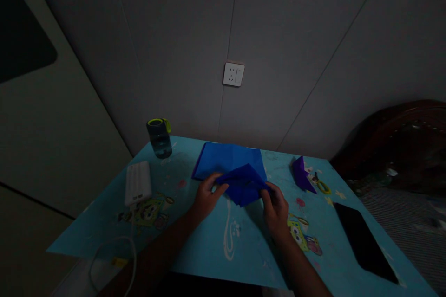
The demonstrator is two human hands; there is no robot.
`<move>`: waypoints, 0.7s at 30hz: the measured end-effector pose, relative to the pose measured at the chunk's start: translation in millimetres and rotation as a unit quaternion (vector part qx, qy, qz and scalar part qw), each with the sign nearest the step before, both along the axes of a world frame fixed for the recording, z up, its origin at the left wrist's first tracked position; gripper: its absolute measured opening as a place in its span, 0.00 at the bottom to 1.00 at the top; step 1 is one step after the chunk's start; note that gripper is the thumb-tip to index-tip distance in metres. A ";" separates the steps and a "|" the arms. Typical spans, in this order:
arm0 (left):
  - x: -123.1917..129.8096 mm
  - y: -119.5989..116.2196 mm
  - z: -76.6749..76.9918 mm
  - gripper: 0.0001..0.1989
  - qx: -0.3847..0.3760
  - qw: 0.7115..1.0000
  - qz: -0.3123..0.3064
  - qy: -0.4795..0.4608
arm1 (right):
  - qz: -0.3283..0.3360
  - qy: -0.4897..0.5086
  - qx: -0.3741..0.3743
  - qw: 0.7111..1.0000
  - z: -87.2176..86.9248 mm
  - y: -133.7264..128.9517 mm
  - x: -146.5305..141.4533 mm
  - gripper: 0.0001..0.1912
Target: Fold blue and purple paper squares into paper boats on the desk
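Observation:
Between my two hands is a folded piece of dark blue paper, its peak pointing up and away from me. My left hand pinches its left corner between thumb and fingers. At the right corner, my right hand grips the paper with the thumb in front. Just behind lies a stack of blue paper sheets, partly hidden by the folded piece. A folded purple paper shape stands farther right on the table.
The light blue cartoon-printed table meets a grey wall with a socket. A water bottle and a white power bank with a cable are at left. Yellow-handled scissors and a black flat device lie at right.

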State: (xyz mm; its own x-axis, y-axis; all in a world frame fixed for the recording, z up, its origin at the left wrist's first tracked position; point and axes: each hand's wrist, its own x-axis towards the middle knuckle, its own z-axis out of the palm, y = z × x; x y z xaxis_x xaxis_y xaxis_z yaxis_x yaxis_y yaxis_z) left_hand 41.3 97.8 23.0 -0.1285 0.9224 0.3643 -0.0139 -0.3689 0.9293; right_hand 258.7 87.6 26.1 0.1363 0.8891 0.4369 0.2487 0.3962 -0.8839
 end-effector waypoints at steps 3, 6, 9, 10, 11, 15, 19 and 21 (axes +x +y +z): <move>-6.1 2.5 2.9 0.08 0.045 0.998 0.011 0.033 | 0.045 0.012 0.045 0.998 0.8 0.1 0.3 0.11; -8.9 -1.1 4.1 0.11 0.051 0.996 -0.003 0.074 | 0.098 0.020 0.087 0.991 5.8 1.2 -0.3 0.07; -6.7 -8.9 1.3 0.19 -0.022 0.995 -0.089 0.047 | 0.095 0.030 0.104 0.990 9.2 3.5 0.1 0.04; -5.5 -11.3 0.0 0.21 -0.048 0.990 -0.129 0.021 | 0.089 0.034 0.108 0.989 9.5 4.4 0.7 0.04; -4.3 -13.3 -1.3 0.24 -0.065 0.983 -0.171 -0.008 | 0.083 0.038 0.112 0.989 9.5 5.2 1.3 0.03; -2.2 -15.0 -3.4 0.30 -0.066 0.941 -0.314 -0.111 | 0.061 0.035 0.114 0.991 8.4 7.8 3.4 0.04; -0.8 -10.0 -1.0 0.26 -0.100 0.956 -0.248 -0.116 | 0.059 0.030 0.063 0.996 6.6 10.6 2.7 0.05; 1.1 -7.7 0.7 0.24 -0.127 0.969 -0.186 -0.097 | 0.069 0.039 0.016 0.997 4.6 12.9 3.1 0.06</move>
